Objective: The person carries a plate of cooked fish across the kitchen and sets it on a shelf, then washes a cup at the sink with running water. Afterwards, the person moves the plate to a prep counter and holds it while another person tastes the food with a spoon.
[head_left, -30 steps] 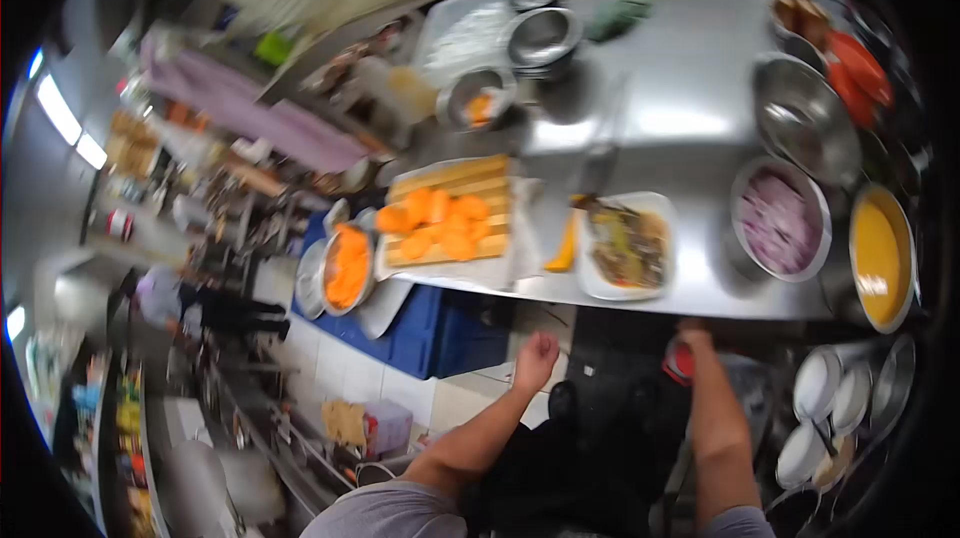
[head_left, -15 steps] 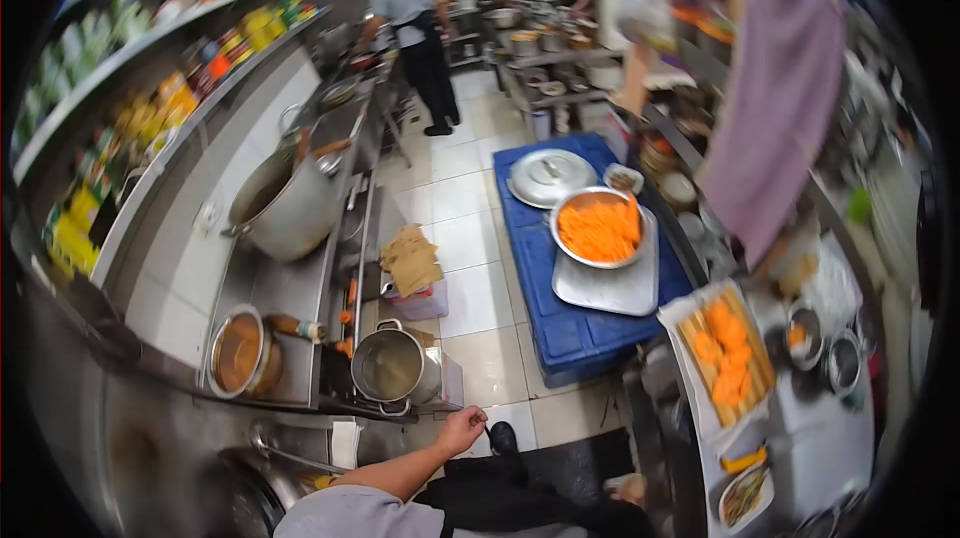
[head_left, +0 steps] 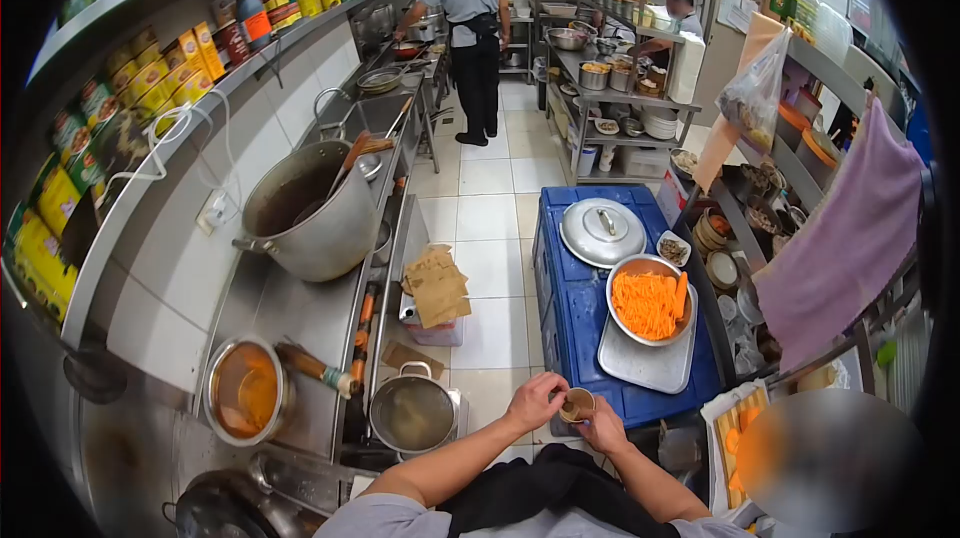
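Note:
A small brown cup [head_left: 577, 404] is in front of my body, its open mouth facing up with something brownish inside. My right hand [head_left: 604, 428] is closed round the cup's right side. At the cup's left rim, my left hand [head_left: 536, 404] has its fingers curled together in a pinch; whether they grip the rim or something small cannot be made out. Just beyond the hands is a blue chest [head_left: 575, 308]. On it are a steel bowl of orange carrot strips [head_left: 645, 300], a metal tray [head_left: 640, 363], a pot lid [head_left: 603, 232] and a small white dish [head_left: 674, 249].
To the left, a counter bears a large pot [head_left: 310, 228] and a steel bowl [head_left: 243, 393] with orange liquid. A pot [head_left: 411, 412] stands lower, beside cardboard [head_left: 436, 288]. A person [head_left: 470, 38] works ahead on the tiled floor [head_left: 490, 223]; another is behind the shelves. A purple cloth [head_left: 840, 238] hangs right.
My view has swung and steadied. My left hand has moved right to meet my right hand, now visible with the cup. Before, the left hand was pinched by itself and no cup showed.

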Demonstrator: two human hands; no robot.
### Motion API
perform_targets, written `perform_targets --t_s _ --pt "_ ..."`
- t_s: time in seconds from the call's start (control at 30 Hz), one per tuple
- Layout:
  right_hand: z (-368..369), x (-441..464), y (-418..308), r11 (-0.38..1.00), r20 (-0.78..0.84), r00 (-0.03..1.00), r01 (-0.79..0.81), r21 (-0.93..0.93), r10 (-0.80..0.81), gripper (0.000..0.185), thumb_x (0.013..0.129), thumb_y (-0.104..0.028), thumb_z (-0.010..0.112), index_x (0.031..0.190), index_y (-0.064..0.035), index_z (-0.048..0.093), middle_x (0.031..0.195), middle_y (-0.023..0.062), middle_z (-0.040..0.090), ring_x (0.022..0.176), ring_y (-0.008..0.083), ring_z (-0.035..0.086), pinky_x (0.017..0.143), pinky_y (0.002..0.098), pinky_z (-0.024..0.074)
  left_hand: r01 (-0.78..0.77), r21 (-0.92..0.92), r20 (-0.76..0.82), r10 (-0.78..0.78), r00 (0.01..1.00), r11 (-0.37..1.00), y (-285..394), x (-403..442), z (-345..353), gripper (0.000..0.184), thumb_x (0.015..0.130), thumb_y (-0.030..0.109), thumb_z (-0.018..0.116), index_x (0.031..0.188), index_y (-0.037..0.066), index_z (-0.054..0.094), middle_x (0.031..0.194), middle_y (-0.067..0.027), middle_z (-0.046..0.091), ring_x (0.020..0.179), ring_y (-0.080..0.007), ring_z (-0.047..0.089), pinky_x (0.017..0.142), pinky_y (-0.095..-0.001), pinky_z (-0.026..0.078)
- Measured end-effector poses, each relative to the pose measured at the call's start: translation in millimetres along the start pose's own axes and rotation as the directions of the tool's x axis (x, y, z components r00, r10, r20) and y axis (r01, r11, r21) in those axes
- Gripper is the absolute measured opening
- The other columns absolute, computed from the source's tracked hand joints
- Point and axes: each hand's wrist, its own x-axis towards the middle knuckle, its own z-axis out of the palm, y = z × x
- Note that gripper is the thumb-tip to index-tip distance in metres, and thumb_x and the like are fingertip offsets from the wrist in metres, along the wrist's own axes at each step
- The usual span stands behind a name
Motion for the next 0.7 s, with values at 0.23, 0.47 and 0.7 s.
perform_targets --t_s 0.23,0.47,0.7 --pt "-44.4 139.7 9.7 0.969 0.051 0.969 0.24 0.056 -0.243 0.027 0.081 -0.025 0.078 0.106 -0.0165 0.074 0.125 0.0132 0.06 0.115 0.0334 0.059 0.094 0.0427 0.0509 0.004 0.069 0.032 -0.006 0.999 0.998 -79.6 110.3 12.6 0.01 0.084 0.008 0.063 0.093 0.006 0.063 0.087 -0.0107 0.064 0.085 -0.0325 0.063 0.077 -0.0425 0.052" --pt "-100.1 302.0 -7.4 0.843 0.068 0.861 0.474 0.254 -0.504 0.023 0.083 -0.025 0.077 0.103 -0.0139 0.073 0.118 0.0124 0.059 0.11 0.0346 0.06 0.092 0.0435 0.05 0.156 0.12 0.113 -0.169 0.979 0.981 -141.9 251.7 -59.1 0.025 0.089 0.015 0.066 0.112 0.005 0.067 0.105 -0.0109 0.069 0.097 -0.026 0.066 0.088 -0.0367 0.053" --pt "-119.3 466.4 -11.0 0.822 0.039 0.887 0.408 0.398 -0.46 0.023 0.081 -0.023 0.079 0.098 -0.0107 0.072 0.118 0.0161 0.06 0.11 0.0373 0.06 0.093 0.0435 0.0489 0.233 -0.148 0.192 -0.203 0.96 0.961 -253.5 326.8 -110.0 0.047 0.102 0.022 0.056 0.147 0.01 0.047 0.144 -0.0118 0.05 0.131 -0.0247 0.05 0.103 -0.0391 0.047"
